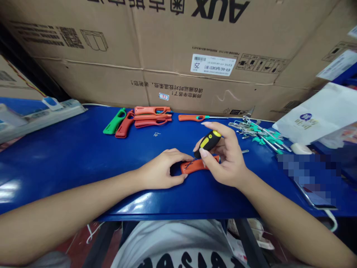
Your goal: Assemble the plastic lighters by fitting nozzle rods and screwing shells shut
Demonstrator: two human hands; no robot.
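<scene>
On the blue table, an orange lighter handle [195, 166] lies in front of me. My left hand [164, 169] grips its left end between thumb and fingers. In my right hand [227, 158] is a black and yellow screwdriver [209, 143], tilted, its tip meeting the handle near the left end. Part of the handle's right end is hidden behind my right hand. Farther back lies a lighter [192, 118] with an orange handle and a metal tube. To its left are several orange and red handles [152, 110] and a green one [115, 121].
Small screws [157, 134] lie mid-table. A pile of metal tubes with green parts [262, 136] is at the right, near a white paper bag [312, 111] and a phone [315, 193] with a cable. A large cardboard box [167, 48] stands behind the table; a power strip [41, 119] is at left.
</scene>
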